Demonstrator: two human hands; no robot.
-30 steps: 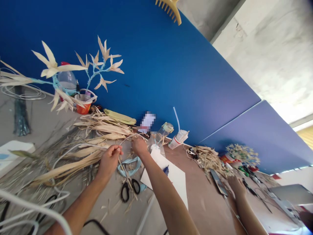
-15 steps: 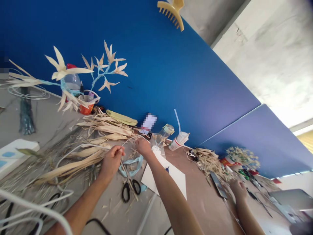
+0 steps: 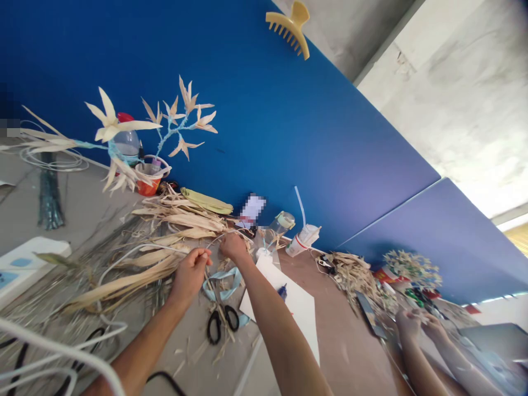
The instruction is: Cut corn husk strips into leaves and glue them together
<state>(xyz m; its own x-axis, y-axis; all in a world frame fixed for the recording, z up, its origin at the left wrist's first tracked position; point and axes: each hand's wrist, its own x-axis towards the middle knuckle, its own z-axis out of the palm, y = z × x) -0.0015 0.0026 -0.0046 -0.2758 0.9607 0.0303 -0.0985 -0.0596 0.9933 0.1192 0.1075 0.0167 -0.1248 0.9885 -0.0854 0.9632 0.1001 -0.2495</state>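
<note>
My left hand [image 3: 191,275] is closed in a pinch over the table; anything between its fingertips is too small to make out. Just right of it, my right hand [image 3: 234,246] has its fingers curled and turned away, hiding what they hold. A thin white cord [image 3: 154,246] runs by both hands, but I cannot tell whether they grip it. Dried corn husks [image 3: 160,263] lie left of and behind my hands. Below them, black-handled scissors [image 3: 223,319] rest open beside a loop of light blue ribbon [image 3: 233,283].
White paper [image 3: 299,316] lies right of my forearm, a blue object [image 3: 282,291] on it. Behind stand a clear bottle [image 3: 282,221] and a cup with a straw [image 3: 304,239]. Husk flowers [image 3: 177,129] rise at back left. Another person's hands [image 3: 418,325] work at far right.
My right hand has moved slightly left, closer to my left hand. My left hand stays nearly still. At far right, the other person's second hand has come into view beside the first.
</note>
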